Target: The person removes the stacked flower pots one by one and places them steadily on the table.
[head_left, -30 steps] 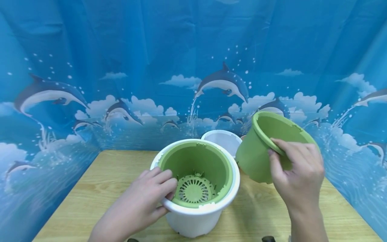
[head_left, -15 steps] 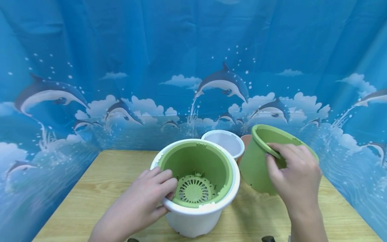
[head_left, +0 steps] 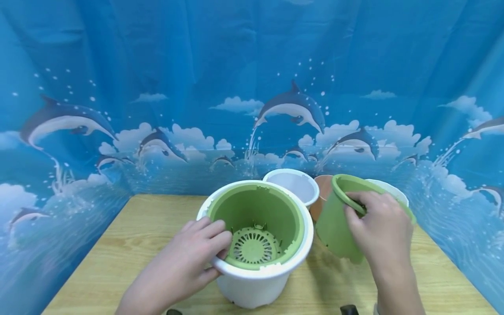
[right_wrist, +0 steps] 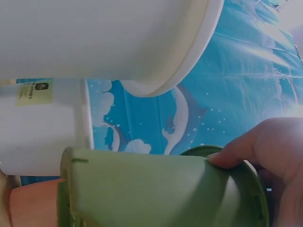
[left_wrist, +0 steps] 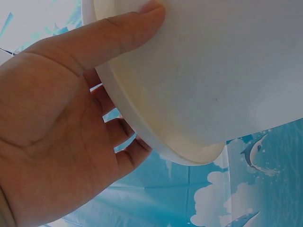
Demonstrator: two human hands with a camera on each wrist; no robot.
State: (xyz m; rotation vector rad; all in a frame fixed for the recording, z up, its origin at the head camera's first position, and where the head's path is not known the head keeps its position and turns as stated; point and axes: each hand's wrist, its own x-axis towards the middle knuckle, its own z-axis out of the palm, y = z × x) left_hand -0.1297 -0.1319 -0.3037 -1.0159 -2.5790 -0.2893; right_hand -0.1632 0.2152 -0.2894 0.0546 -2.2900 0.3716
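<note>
A large white pot (head_left: 253, 291) with a green slotted liner (head_left: 256, 210) inside stands at the middle of the table in the head view. My left hand (head_left: 197, 251) grips its rim at the near left; the left wrist view has the thumb along the outer wall and the fingers over the rim (left_wrist: 142, 125). To the right, my right hand (head_left: 378, 227) pinches the rim of a second green pot (head_left: 336, 229), which tilts with its mouth up and to the right. That green pot lies along the bottom of the right wrist view, thumb on its outside.
Behind the large pot stands a smaller white pot (head_left: 293, 186), with an orange pot (head_left: 323, 186) beside it. A further white rim (head_left: 390, 190) shows behind the held green pot. Dark objects (head_left: 349, 309) sit at the near edge of the wooden table (head_left: 130, 245).
My right hand has lowered the green pot and drawn it slightly to the right, uncovering the orange pot and a white rim behind. The left hand keeps its grip on the white pot.
</note>
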